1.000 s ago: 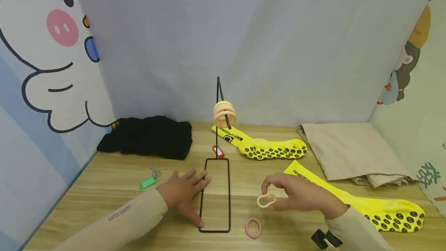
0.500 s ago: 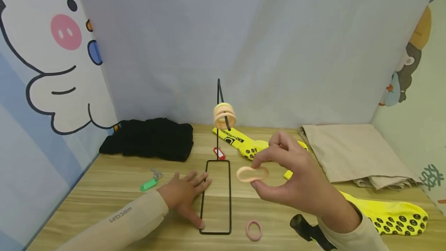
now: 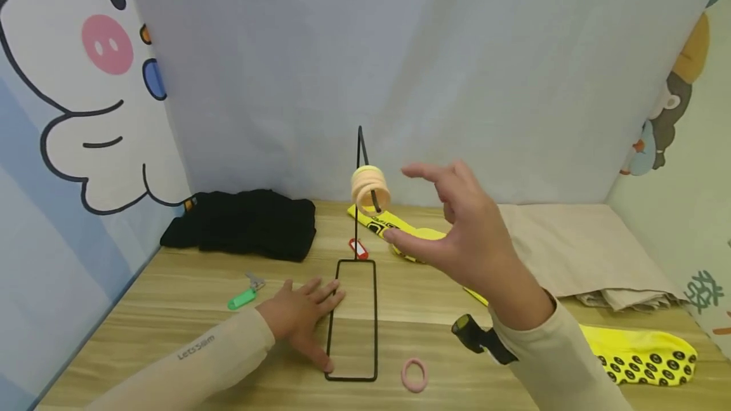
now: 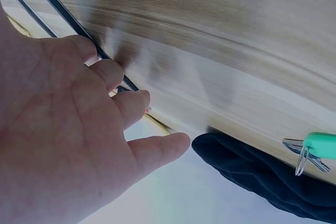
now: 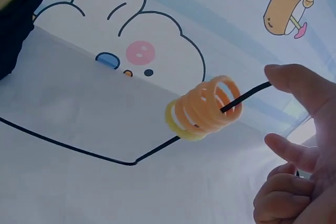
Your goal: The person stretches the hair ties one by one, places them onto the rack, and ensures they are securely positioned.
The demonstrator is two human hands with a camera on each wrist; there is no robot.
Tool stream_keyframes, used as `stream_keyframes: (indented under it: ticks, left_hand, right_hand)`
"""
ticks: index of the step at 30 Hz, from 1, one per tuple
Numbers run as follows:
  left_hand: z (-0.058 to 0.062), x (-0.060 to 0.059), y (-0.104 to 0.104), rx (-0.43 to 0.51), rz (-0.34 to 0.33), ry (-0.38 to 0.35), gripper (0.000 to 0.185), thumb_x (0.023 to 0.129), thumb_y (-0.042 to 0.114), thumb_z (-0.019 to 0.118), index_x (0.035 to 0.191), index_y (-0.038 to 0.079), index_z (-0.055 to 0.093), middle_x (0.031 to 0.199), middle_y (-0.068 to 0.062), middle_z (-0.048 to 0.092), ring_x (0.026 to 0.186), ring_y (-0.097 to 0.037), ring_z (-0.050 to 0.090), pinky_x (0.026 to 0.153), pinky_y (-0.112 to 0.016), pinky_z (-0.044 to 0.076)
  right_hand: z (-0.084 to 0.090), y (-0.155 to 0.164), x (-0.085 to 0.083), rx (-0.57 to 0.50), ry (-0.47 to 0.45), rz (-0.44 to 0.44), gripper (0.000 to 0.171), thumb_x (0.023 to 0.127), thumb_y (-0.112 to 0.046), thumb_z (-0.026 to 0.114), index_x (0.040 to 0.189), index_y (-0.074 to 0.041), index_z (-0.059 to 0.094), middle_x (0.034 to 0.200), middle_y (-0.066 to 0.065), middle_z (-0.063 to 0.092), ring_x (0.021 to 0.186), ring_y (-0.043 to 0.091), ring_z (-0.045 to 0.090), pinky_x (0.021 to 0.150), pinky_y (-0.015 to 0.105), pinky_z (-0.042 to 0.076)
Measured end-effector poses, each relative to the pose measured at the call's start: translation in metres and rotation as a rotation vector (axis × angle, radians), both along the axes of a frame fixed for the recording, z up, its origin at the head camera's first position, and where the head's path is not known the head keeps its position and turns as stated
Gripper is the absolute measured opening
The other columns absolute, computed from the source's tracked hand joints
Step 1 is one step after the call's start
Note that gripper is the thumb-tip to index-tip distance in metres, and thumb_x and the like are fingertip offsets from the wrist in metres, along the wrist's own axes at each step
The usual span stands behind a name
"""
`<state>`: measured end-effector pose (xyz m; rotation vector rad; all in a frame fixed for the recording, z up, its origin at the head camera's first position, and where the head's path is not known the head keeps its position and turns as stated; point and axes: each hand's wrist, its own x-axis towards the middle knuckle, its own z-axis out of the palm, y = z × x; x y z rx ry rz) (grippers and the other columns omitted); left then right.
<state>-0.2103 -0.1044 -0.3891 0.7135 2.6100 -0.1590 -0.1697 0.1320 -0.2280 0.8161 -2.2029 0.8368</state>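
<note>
A black wire stand (image 3: 375, 322) has a rectangular base on the table and an upright with an arm sloping forward. Several peach hair ties (image 3: 370, 192) hang in a row on that arm, a pale yellow one at the back. My left hand (image 3: 302, 319) lies spread over the left side of the base, fingers straight. My right hand (image 3: 465, 240) is raised just right of the hair ties, thumb and forefinger apart and nothing between them. In the right wrist view, the thumb (image 5: 302, 85) overlaps the arm's free end. A pink hair tie (image 3: 414, 375) lies right of the base.
Left of the stand are a green key tag (image 3: 242, 299) with keys and a folded black cloth (image 3: 245, 224). A red tag (image 3: 358, 248) lies behind the base. Yellow dotted socks (image 3: 645, 351) and a folded beige cloth (image 3: 565, 246) are on the right.
My right hand has carried a peach hair tie up and left from above the table, put it over the stand's arm and let go. My left hand has stayed on the base.
</note>
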Motion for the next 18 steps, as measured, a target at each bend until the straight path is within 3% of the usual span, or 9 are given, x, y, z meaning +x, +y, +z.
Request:
stream_keyframes:
  ticks: [4,12,15,18]
  left_hand:
    - [0.001,0.001,0.000,0.012,-0.012,-0.001,0.117,0.057,0.080,0.062,0.149,0.027,0.015,0.157,0.007,0.009,0.144,-0.024,0.009,0.108,-0.062,0.016]
    - [0.001,0.000,-0.002,0.013,-0.013,-0.010,0.117,0.057,0.080,0.062,0.150,0.026,0.014,0.157,0.005,0.009,0.144,-0.025,0.009,0.107,-0.063,0.015]
    - [0.000,0.000,-0.002,0.011,-0.015,-0.009,0.117,0.057,0.080,0.061,0.150,0.027,0.013,0.157,0.006,0.008,0.144,-0.025,0.008,0.107,-0.063,0.015]
    - [-0.001,-0.001,-0.002,0.013,-0.019,0.000,0.117,0.057,0.081,0.061,0.150,0.027,0.014,0.157,0.006,0.008,0.144,-0.025,0.008,0.108,-0.062,0.015]
  right_hand:
    - [-0.024,0.019,-0.009,-0.092,-0.189,0.135,0.056,0.064,-0.010,0.084,0.115,-0.012,0.061,0.067,0.003,0.030,0.052,0.009,0.024,0.047,0.023,0.026]
    - [-0.099,0.047,-0.029,-0.247,-0.739,0.449,0.052,0.073,-0.003,0.076,0.121,-0.006,0.055,0.067,0.002,0.017,0.049,0.016,0.013,0.044,0.027,0.022]
    - [-0.126,0.052,-0.032,-0.234,-0.860,0.557,0.056,0.075,-0.003,0.074,0.125,-0.001,0.050,0.068,0.003,0.015,0.049,0.016,0.013,0.045,0.028,0.021]
    - [-0.147,0.057,-0.033,-0.161,-0.912,0.603,0.058,0.074,-0.002,0.075,0.125,0.004,0.049,0.066,0.007,0.016,0.049,0.014,0.015,0.044,0.026,0.021]
